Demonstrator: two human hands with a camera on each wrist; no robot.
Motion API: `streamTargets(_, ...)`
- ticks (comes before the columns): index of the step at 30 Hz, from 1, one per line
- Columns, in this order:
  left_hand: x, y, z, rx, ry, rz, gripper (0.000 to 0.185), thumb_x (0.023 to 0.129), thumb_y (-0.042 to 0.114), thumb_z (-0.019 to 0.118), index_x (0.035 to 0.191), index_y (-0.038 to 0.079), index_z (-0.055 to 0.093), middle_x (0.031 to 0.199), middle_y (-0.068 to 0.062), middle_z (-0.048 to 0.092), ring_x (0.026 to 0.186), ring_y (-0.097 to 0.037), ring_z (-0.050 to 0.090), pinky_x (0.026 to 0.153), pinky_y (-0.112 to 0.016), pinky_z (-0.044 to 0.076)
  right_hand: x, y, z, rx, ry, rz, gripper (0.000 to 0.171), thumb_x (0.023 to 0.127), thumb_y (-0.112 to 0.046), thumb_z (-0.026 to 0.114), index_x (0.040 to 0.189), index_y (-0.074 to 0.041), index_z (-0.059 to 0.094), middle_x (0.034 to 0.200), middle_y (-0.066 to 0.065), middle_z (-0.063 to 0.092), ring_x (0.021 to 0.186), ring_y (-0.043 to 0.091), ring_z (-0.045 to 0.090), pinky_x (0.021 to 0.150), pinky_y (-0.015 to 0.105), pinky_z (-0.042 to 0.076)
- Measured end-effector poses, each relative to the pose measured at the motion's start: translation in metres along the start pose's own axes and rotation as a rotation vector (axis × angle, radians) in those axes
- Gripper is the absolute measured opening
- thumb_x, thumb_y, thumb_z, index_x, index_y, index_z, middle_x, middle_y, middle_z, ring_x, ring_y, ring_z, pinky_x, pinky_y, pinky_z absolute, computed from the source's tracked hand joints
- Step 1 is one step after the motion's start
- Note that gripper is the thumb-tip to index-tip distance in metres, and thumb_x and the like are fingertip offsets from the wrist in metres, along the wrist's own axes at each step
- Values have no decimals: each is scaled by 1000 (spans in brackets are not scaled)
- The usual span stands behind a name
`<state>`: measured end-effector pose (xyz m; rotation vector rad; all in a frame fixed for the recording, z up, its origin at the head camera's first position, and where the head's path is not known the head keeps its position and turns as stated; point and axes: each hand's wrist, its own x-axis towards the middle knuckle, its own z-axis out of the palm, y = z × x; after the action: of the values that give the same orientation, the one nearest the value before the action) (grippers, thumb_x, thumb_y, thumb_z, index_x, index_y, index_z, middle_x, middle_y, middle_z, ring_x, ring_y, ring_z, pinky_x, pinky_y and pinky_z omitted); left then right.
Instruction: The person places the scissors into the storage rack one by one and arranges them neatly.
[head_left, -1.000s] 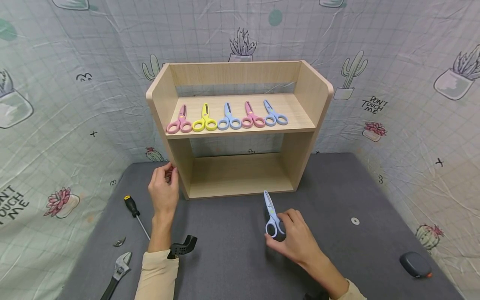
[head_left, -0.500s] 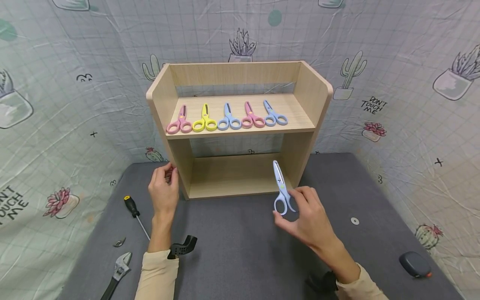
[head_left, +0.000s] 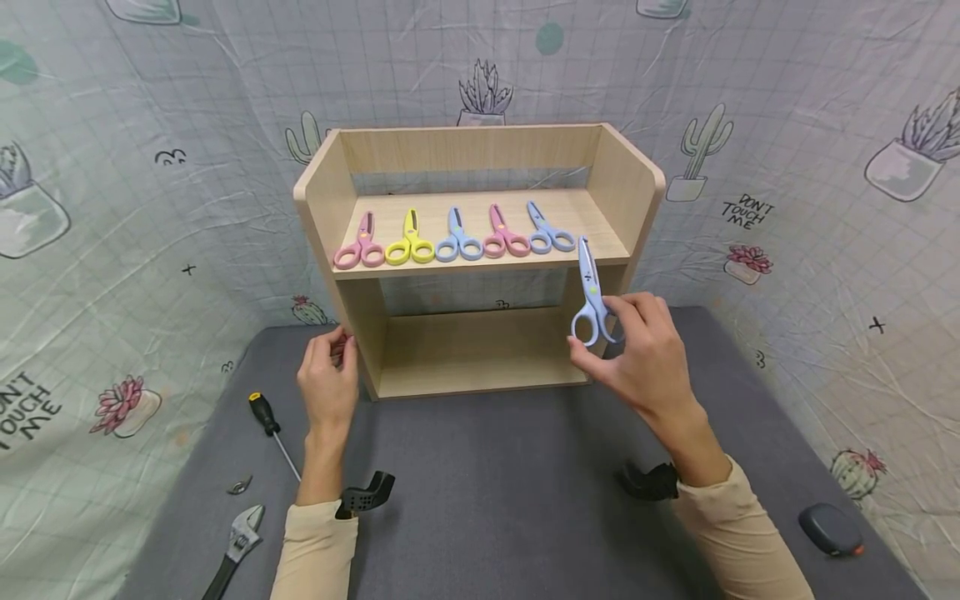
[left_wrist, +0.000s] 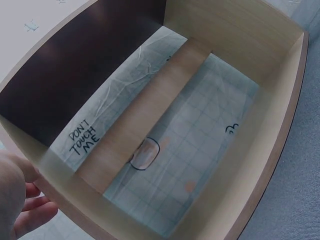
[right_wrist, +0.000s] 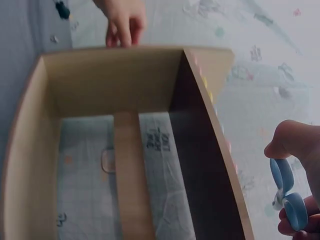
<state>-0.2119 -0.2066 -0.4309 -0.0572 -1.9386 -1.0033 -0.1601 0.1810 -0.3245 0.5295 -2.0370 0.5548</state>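
Note:
My right hand (head_left: pixel 643 354) pinches light blue scissors (head_left: pixel 590 279) by the handle loops between thumb and fingers. They are raised in front of the right part of a wooden shelf (head_left: pixel 472 148), blades upward, tips overlapping the upper board's front edge in the head view. The right wrist view shows their blue handle (right_wrist: pixel 296 211) in my grasp. On the upper board lie several scissors in a row: pink (head_left: pixel 363 240), yellow (head_left: pixel 411 237), blue and pink ones, with blue scissors (head_left: pixel 545 225) at the right end. My left hand (head_left: pixel 330 379) rests its bent fingers against the shelf's left outer side.
At left on the grey table lie a black-and-yellow screwdriver (head_left: pixel 262 412), a small metal piece (head_left: pixel 239 485) and an adjustable wrench (head_left: pixel 243 533). A dark rounded case (head_left: pixel 831 529) sits at far right. Patterned cloth (head_left: pixel 757 125) hangs behind and at both sides.
My right hand has lifted the blue scissors from low over the table up and to the right, to the upper board's height. The left hand stays against the shelf's side.

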Motion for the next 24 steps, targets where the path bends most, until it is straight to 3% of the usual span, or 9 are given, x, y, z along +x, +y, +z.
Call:
streamTargets(11,0,0,0,-11,-5,-5,23,97,12,65,112,-6,69,100,-21,68,82,-32,69,74,5,44,40,25,11,-50,-60,92,56,74,-31,81,108,11,66,97,25,58,76,35,55,62,44,50)
streamTargets(15,0,0,1,6,-5,3,23,98,11,64,112,-6,69,100,-21,68,82,-32,70,71,-14,56,51,31,15,-72,-98,137,56,76,-32,79,108,12,66,98,27,58,77,36,55,64,47,51)
streamTargets(18,0,0,1,17,-4,10,23,98,11,64,112,-6,69,100,-21,68,82,-32,70,70,-32,59,58,34,18,-82,-124,162,55,77,-31,78,108,13,66,98,27,57,79,36,54,66,47,50)
streamTargets(24,0,1,1,23,-8,10,23,98,11,63,112,-6,69,100,-21,68,82,-31,70,69,-40,59,67,35,19,-121,-214,217,51,80,-31,75,106,12,66,100,25,56,86,36,52,72,49,48)
